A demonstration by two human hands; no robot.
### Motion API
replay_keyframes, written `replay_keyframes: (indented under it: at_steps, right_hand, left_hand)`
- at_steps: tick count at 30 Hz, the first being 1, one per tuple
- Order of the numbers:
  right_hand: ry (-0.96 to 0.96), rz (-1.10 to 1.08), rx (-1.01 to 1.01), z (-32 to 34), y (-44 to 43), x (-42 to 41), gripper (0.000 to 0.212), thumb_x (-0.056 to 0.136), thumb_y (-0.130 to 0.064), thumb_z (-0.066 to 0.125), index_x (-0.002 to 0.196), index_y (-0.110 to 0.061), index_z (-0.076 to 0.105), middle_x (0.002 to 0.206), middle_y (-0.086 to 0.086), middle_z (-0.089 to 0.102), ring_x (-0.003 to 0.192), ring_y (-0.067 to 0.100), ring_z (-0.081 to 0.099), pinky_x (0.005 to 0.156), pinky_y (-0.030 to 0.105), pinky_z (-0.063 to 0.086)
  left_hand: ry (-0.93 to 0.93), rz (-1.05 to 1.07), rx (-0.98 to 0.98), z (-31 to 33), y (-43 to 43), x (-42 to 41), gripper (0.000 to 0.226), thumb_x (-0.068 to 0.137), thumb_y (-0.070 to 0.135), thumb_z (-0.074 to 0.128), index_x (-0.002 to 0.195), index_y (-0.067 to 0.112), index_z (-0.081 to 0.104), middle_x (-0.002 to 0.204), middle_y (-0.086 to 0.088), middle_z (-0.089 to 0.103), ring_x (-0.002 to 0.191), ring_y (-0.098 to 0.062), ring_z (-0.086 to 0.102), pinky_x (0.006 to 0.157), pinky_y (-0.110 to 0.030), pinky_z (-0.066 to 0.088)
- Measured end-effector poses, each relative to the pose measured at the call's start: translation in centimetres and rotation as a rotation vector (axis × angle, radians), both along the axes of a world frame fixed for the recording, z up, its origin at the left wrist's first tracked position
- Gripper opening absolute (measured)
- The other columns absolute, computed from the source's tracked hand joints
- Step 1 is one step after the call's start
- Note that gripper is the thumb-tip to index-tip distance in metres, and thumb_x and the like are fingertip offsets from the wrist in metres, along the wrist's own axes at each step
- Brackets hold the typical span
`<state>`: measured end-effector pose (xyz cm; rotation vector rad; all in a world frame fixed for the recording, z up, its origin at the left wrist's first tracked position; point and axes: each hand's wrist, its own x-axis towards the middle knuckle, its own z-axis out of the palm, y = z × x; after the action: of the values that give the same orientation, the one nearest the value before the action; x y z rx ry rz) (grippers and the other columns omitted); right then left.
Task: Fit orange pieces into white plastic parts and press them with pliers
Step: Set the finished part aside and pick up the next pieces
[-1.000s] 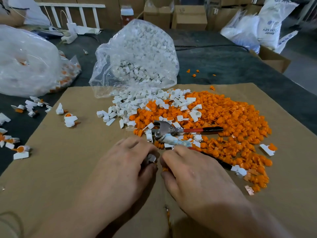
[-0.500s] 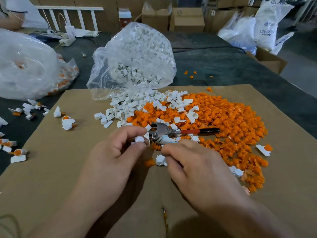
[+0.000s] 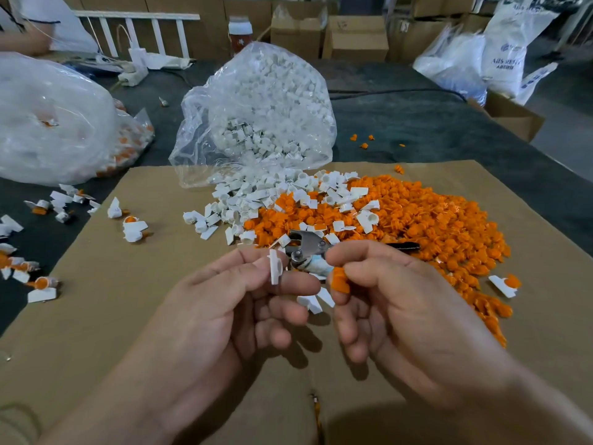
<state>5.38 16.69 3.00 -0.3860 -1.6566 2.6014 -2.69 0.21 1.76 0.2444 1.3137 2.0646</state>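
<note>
Orange piece [image 3: 340, 281] pinched in right hand [image 3: 401, 316], white part [image 3: 275, 270] pinched in left hand [image 3: 224, 316], not joined yet; pliers [image 3: 308, 248] lay untouched; few finished ones [image 3: 134, 229] sat aside, huge pile [image 3: 433, 226] to go

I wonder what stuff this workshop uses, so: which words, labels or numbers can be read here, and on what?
"ABS RESI": blue print on the white sack, far right; the end is blurred.
Line beneath it and the logo above: too blurred to read.
Blue print on the folded bag beside it: unreadable.
Scribble on the cardboard box: illegible.
Label on the jar at the back: too small.
</note>
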Motion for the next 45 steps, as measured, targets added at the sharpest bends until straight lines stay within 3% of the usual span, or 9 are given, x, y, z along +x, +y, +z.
replay_keyframes:
  at_steps: [5, 10, 15, 18, 21, 27, 30, 38, 45]
  right_hand:
    - [0.012, 0.076, -0.134, 0.1, 0.0, 0.1, 0.026, 0.072, -0.016, 0.055, 0.087, -0.013, 0.076, 0.065, 0.008, 0.058, 0.042, 0.017, 0.052, 0.035, 0.023, 0.04]
    - [0.016, 0.13, -0.294, -0.1, 0.1, 0.0, 0.024, 0.081, -0.013, 0.051, 0.086, -0.01, 0.074, 0.07, 0.011, 0.058, 0.046, 0.018, 0.055, 0.037, 0.025, 0.043]
    - [0.054, 0.12, -0.405, -0.1, -0.1, -0.2, 0.025, 0.087, -0.007, 0.047, 0.111, -0.001, 0.053, 0.083, 0.021, 0.065, 0.058, 0.027, 0.065, 0.044, 0.028, 0.052]
    - [0.089, 0.109, -0.398, -0.1, 0.1, -0.2, 0.02, 0.086, -0.005, 0.052, 0.103, -0.001, 0.061, 0.087, 0.024, 0.068, 0.06, 0.028, 0.067, 0.045, 0.028, 0.053]
    - [0.088, 0.105, -0.274, -0.1, 0.2, 0.0, 0.021, 0.085, -0.009, 0.052, 0.091, -0.009, 0.072, 0.081, 0.018, 0.066, 0.054, 0.024, 0.063, 0.042, 0.027, 0.05]
    - [0.106, -0.02, 0.27, -0.7, -0.5, 0.3, 0.019, 0.088, -0.029, 0.056, 0.096, -0.026, 0.073, 0.068, 0.002, 0.058, 0.045, 0.015, 0.052, 0.04, 0.024, 0.042]
    - [0.163, -0.032, 0.347, -0.7, -0.5, 0.6, 0.012, 0.088, -0.033, 0.059, 0.092, -0.028, 0.07, 0.063, 0.001, 0.06, 0.041, 0.015, 0.052, 0.039, 0.024, 0.042]
    - [0.285, 0.187, -0.259, -0.3, -0.3, 0.2, 0.019, 0.086, -0.011, 0.059, 0.098, -0.009, 0.073, 0.077, 0.012, 0.065, 0.053, 0.017, 0.062, 0.041, 0.023, 0.049]
    - [0.246, 0.221, -0.307, -0.2, -0.2, 0.2, 0.021, 0.09, -0.006, 0.053, 0.099, -0.005, 0.072, 0.077, 0.012, 0.063, 0.053, 0.016, 0.061, 0.042, 0.022, 0.049]
  left_hand:
    - [0.028, -0.109, 0.045, -1.0, -0.5, -0.9, 0.033, 0.064, 0.038, 0.088, 0.089, 0.02, 0.077, 0.091, -0.011, 0.075, 0.059, -0.014, 0.068, 0.043, -0.022, 0.05]
    - [0.111, -0.187, 0.03, -1.5, -0.5, -1.5, 0.031, 0.067, 0.045, 0.081, 0.09, 0.025, 0.076, 0.08, -0.002, 0.07, 0.059, -0.011, 0.064, 0.048, -0.022, 0.05]
    - [0.108, -0.197, 0.045, -1.5, -0.5, -1.5, 0.039, 0.059, 0.045, 0.088, 0.089, 0.023, 0.078, 0.078, -0.001, 0.071, 0.059, -0.009, 0.065, 0.048, -0.021, 0.051]
    - [0.044, -0.181, 0.094, -1.5, -0.6, -1.4, 0.041, 0.058, 0.036, 0.092, 0.093, 0.018, 0.079, 0.079, -0.004, 0.072, 0.06, -0.011, 0.066, 0.048, -0.021, 0.051]
    - [-0.069, -0.156, 0.157, -1.4, -0.7, -1.2, 0.047, 0.056, 0.025, 0.096, 0.097, 0.011, 0.078, 0.08, -0.01, 0.071, 0.059, -0.014, 0.064, 0.046, -0.022, 0.051]
    - [-0.038, -0.106, 0.093, -0.8, -0.5, -0.5, 0.052, 0.051, 0.03, 0.097, 0.095, 0.011, 0.078, 0.078, -0.011, 0.07, 0.058, -0.014, 0.064, 0.044, -0.022, 0.05]
    - [-0.031, -0.094, 0.076, -0.6, -0.4, -0.3, 0.054, 0.047, 0.03, 0.098, 0.093, 0.012, 0.078, 0.077, -0.012, 0.07, 0.056, -0.015, 0.064, 0.044, -0.022, 0.05]
    - [-0.022, -0.106, 0.126, -0.6, -0.5, -0.3, 0.049, 0.052, 0.029, 0.097, 0.094, 0.011, 0.078, 0.078, -0.012, 0.071, 0.058, -0.015, 0.064, 0.043, -0.023, 0.05]
    - [0.0, -0.135, 0.156, -0.6, -0.5, -0.2, 0.045, 0.056, 0.03, 0.095, 0.094, 0.012, 0.078, 0.077, -0.011, 0.07, 0.059, -0.015, 0.064, 0.044, -0.023, 0.05]
